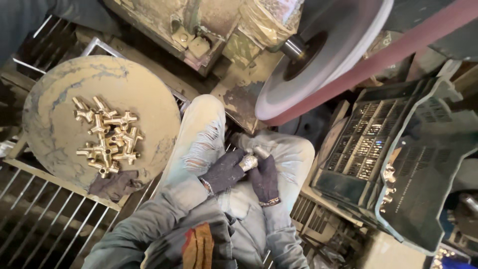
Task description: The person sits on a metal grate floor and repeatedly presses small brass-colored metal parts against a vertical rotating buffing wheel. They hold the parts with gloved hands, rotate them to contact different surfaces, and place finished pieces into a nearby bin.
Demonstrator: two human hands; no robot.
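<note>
Both my hands wear dark gloves and meet over my lap, on worn, torn jeans. My left hand [225, 171] and my right hand [264, 178] together grip a small brass pipe fitting [249, 161], its shiny end showing between them. Just above the hands hangs a large grey wheel [318, 55] with a reddish abrasive belt [378, 57] running around its rim. To the left, a round dusty table [59, 94] carries a heap of several brass fittings [106, 137].
A dark rag [113, 185] lies at the round table's near edge. Dark plastic crates [398, 149] stand to the right, with a few brass pieces [389, 187] inside one. A grimy machine body [199, 30] sits at the top. Metal grating [45, 219] lies lower left.
</note>
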